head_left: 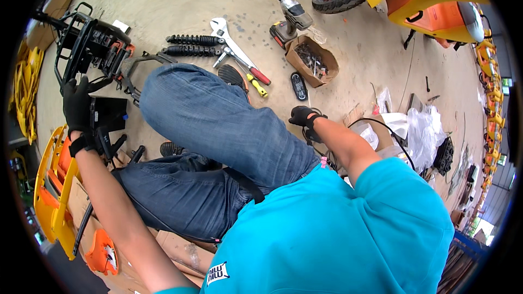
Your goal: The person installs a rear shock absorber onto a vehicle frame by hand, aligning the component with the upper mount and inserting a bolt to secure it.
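Note:
My left hand (78, 103), in a black glove, has its fingers spread at the near end of a black metal vehicle frame (81, 41). Its fingertips overlap the frame's edge; whether they press on it I cannot tell. A black box (110, 113) is right beside that hand. My right hand (300, 115), also gloved in black, is closed low beside my right knee. Dark cables (317, 113) lie against its wrist, and anything inside the fingers is hidden. Just beyond it are a black oval display unit (298, 86) and an open cardboard box (322, 79) of small metal parts.
Two black shock absorbers (190, 45), an adjustable wrench (231, 41), a red-handled tool (259, 75) and a yellow screwdriver (257, 85) lie ahead. A cordless driver (293, 16) stands near a yellow-orange scooter (430, 5). Plastic bags (425, 130) are right; yellow-orange body panels (54, 185) left.

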Demonstrator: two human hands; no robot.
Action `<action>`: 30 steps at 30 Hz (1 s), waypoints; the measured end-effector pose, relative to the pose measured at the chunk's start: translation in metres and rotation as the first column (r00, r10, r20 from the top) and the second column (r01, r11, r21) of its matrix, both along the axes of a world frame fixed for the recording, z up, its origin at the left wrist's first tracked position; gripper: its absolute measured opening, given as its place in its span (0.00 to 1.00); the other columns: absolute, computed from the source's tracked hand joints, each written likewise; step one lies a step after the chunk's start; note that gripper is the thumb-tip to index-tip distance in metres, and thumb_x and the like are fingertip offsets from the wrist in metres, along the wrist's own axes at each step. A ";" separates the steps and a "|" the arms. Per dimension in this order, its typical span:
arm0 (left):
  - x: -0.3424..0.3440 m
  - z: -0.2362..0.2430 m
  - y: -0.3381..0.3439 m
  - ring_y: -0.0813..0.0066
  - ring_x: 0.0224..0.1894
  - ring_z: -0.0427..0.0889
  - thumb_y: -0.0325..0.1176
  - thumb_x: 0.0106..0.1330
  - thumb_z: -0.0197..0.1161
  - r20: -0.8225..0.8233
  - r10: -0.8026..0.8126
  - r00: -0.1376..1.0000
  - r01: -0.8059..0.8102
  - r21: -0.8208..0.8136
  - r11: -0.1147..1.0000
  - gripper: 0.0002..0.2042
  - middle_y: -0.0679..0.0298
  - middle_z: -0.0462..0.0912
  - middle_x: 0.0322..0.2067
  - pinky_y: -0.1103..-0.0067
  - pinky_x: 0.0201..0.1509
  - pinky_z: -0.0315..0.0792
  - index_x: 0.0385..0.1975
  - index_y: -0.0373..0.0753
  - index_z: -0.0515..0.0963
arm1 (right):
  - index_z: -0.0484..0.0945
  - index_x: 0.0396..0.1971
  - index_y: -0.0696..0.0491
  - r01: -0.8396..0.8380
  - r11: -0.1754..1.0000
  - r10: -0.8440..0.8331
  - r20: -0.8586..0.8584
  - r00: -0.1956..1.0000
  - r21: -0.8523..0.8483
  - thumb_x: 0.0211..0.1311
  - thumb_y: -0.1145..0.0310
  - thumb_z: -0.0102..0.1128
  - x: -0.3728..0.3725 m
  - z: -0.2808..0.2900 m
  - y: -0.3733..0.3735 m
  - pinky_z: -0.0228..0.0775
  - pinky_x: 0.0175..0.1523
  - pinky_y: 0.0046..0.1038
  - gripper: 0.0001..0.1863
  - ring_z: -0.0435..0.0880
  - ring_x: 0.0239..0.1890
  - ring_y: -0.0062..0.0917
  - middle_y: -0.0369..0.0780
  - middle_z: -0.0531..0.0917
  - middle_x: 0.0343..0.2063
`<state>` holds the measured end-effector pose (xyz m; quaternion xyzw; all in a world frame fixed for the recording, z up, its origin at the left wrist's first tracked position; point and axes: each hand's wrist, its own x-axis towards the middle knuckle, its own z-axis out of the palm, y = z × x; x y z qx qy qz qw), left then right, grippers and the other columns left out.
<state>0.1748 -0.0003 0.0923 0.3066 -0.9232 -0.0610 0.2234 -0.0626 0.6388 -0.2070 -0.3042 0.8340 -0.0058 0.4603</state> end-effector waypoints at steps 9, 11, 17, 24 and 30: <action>0.011 0.014 0.029 0.71 0.36 0.79 0.40 0.67 0.62 0.020 -0.038 0.999 0.028 0.367 0.930 0.16 0.60 0.81 0.34 0.77 0.44 0.72 0.44 0.32 0.77 | 0.84 0.37 0.58 0.133 0.986 -0.123 0.102 0.987 -0.104 0.53 0.53 0.58 0.015 -0.014 0.007 0.73 0.54 0.39 0.22 0.83 0.47 0.44 0.52 0.84 0.41; 0.003 0.023 0.041 0.73 0.41 0.79 0.40 0.66 0.63 -0.048 0.058 0.997 -0.024 0.529 0.848 0.17 0.60 0.82 0.39 0.78 0.49 0.72 0.45 0.32 0.77 | 0.84 0.35 0.58 0.149 0.983 -0.136 0.117 0.984 -0.105 0.53 0.54 0.57 0.013 -0.019 0.012 0.73 0.54 0.39 0.22 0.83 0.46 0.45 0.52 0.84 0.40; 0.039 0.055 0.010 0.57 0.51 0.81 0.49 0.64 0.64 0.157 0.235 0.959 -0.253 0.111 0.961 0.28 0.47 0.81 0.49 0.71 0.56 0.72 0.54 0.30 0.75 | 0.84 0.39 0.55 0.200 0.978 -0.187 0.180 0.966 -0.060 0.53 0.53 0.60 -0.006 -0.020 0.004 0.73 0.52 0.38 0.22 0.83 0.46 0.42 0.51 0.84 0.41; 0.038 0.015 0.003 0.48 0.54 0.79 0.53 0.60 0.65 0.168 0.338 0.926 -0.348 0.037 0.937 0.31 0.44 0.80 0.50 0.67 0.56 0.72 0.52 0.32 0.74 | 0.81 0.37 0.57 0.183 0.968 -0.165 0.113 0.980 -0.170 0.56 0.54 0.62 -0.043 -0.029 -0.015 0.75 0.39 0.34 0.19 0.83 0.33 0.34 0.46 0.83 0.30; 0.044 -0.018 -0.012 0.51 0.44 0.82 0.47 0.56 0.67 0.218 0.315 0.924 -0.283 -0.166 0.945 0.24 0.47 0.82 0.41 0.64 0.47 0.75 0.43 0.35 0.72 | 0.84 0.34 0.56 -0.012 0.993 0.008 -0.033 0.999 -0.121 0.53 0.50 0.58 -0.085 -0.037 -0.065 0.73 0.51 0.38 0.23 0.83 0.45 0.44 0.49 0.85 0.34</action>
